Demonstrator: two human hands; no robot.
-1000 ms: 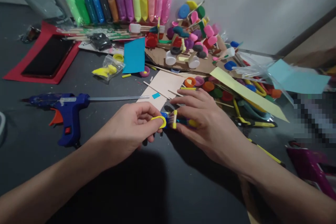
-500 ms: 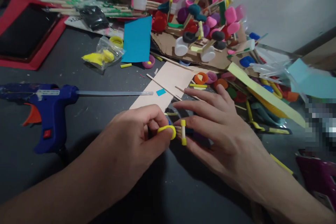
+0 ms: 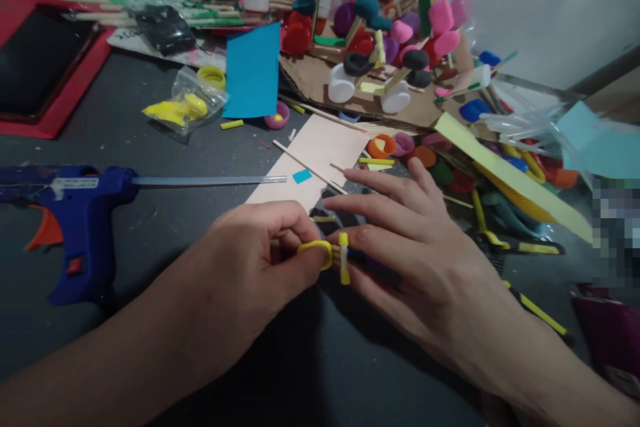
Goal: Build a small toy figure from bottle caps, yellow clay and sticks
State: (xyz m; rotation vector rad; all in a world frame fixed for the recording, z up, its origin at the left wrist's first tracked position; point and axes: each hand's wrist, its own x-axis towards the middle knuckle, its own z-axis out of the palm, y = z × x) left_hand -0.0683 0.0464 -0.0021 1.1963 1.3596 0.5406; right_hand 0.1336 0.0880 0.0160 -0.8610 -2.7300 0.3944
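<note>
My left hand (image 3: 270,267) pinches a rounded yellow piece (image 3: 319,254) between thumb and fingers. Thin wooden sticks run right from it to a short pale crosspiece with yellow ends (image 3: 344,258), forming one small stick model. At this crosspiece are the thumb and index fingertip of my right hand (image 3: 415,247), seemingly steadying it from both sides, while the other fingers stretch out over the table. Something dark blue shows in the shadow between right thumb and index finger; its shape is hidden. Just beyond the hands lie a pale card (image 3: 325,147) and a thin wooden stick (image 3: 307,165).
A blue glue gun (image 3: 93,213) lies left, its clear glue stick (image 3: 210,181) pointing toward the hands. Behind are a blue card (image 3: 253,73), bagged yellow clay (image 3: 175,110) and a cardboard piece (image 3: 313,83) with colourful stick models. Yellow-handled pliers (image 3: 520,247) lie right.
The view has shifted slightly, moving the background left. The crosspiece sits a little closer to the yellow piece and is tilted slightly differently. Both hands keep nearly the same pose.
</note>
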